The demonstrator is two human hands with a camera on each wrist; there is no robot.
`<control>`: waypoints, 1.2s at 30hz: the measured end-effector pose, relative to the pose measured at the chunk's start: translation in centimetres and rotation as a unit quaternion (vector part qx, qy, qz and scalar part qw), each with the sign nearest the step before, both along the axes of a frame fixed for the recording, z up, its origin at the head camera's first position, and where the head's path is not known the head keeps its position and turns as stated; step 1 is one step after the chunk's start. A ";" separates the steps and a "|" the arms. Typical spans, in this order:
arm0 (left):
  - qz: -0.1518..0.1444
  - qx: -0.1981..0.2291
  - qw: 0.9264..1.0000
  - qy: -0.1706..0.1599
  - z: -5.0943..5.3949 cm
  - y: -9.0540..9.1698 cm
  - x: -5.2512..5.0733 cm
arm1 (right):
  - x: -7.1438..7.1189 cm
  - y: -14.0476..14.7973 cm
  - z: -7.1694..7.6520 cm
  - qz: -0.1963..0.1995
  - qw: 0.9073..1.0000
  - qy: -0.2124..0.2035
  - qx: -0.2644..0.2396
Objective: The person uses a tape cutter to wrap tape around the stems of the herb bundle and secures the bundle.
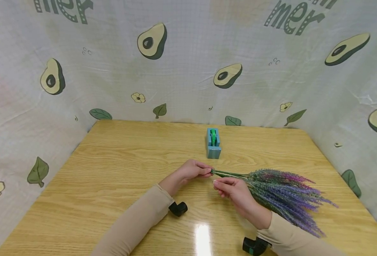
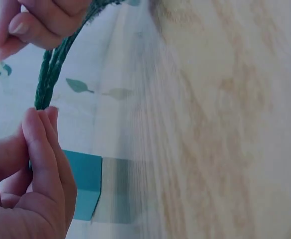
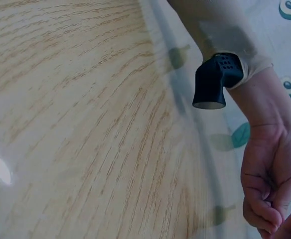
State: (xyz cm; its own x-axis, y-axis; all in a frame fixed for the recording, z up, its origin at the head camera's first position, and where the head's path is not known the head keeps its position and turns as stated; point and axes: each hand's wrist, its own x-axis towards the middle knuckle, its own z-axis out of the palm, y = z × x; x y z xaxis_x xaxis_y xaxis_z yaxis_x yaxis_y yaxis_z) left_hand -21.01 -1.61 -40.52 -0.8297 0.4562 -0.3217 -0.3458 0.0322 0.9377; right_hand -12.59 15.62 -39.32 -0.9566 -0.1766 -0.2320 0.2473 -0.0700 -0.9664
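A bunch of artificial lavender point(image 1: 281, 195) with purple and pink flower heads lies to the right, its green stems gathered toward the middle. My left hand point(image 1: 195, 169) pinches the stem ends between thumb and fingers; the left wrist view shows the green stems point(image 2: 48, 79) rising out of that pinch. My right hand point(image 1: 236, 193) is just below and right of the left one, in front of the stems. Its fingers are curled and the thumb meets the index finger; nothing shows between them. Beyond the hands stands a blue tape dispenser point(image 1: 214, 152) with a green roll.
The wooden table point(image 1: 127, 153) is bordered by hanging cloth point(image 1: 188, 53) printed with avocados and leaves at the back and sides. Black wrist cameras sit under both sleeves, the left camera point(image 1: 178, 208) and the right camera point(image 1: 254, 246). Light glares off the front of the tabletop.
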 end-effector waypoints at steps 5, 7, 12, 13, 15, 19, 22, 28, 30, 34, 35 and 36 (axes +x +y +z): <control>0.017 0.000 1.000 -0.019 -0.3 -0.2 0.3 | 0.2 -0.3 0.1 -0.012 1.000 -0.001 0.003; 0.001 -0.014 0.999 -0.029 -0.5 -0.4 0.4 | 0.2 -0.3 0.1 -0.015 1.000 -0.004 0.008; -0.143 -0.131 0.980 0.050 -0.6 -1.1 1.1 | 0.4 -0.1 0.2 -0.013 1.000 -0.018 0.008; -0.178 -0.157 0.968 0.083 -0.5 -1.2 1.2 | 0.4 -0.1 0.3 -0.010 1.000 -0.018 0.006; -0.238 -0.200 0.939 0.150 -0.3 -1.3 1.4 | 0.4 0.0 0.3 -0.007 1.000 -0.022 0.003; -0.290 -0.239 0.903 0.209 0.1 -1.2 1.7 | 0.5 0.0 0.4 -0.005 1.000 -0.024 0.000; -0.277 -0.254 0.903 0.209 0.1 -1.1 2.0 | 0.5 0.0 0.4 -0.005 1.000 -0.022 -0.003; -0.233 -0.259 0.911 0.223 0.6 -0.9 2.3 | 0.7 -0.2 0.1 -0.013 1.000 -0.026 -0.008; -0.228 -0.259 0.910 0.230 0.8 -0.8 2.3 | 0.8 -0.2 -0.1 -0.017 0.999 -0.029 -0.009; -0.221 -0.246 0.915 0.233 1.2 -0.7 2.4 | 0.9 -0.3 -0.5 -0.017 0.999 -0.039 -0.020; -0.219 -0.238 0.918 0.230 1.2 -0.7 2.5 | 0.9 -0.3 -0.5 -0.015 0.999 -0.039 -0.021; -0.217 -0.231 0.921 0.228 1.3 -0.6 2.5 | 0.9 -0.3 -0.6 -0.014 0.999 -0.039 -0.023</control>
State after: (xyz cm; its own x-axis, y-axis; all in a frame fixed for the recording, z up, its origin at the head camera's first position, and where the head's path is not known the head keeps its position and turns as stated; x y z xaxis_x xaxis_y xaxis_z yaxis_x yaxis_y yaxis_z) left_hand -18.52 -2.24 -39.22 -0.6986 0.6779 -0.2289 0.2189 0.5071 0.8337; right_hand -11.64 15.34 -39.90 -0.9404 -0.1619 -0.2992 0.3198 -0.1212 -0.9397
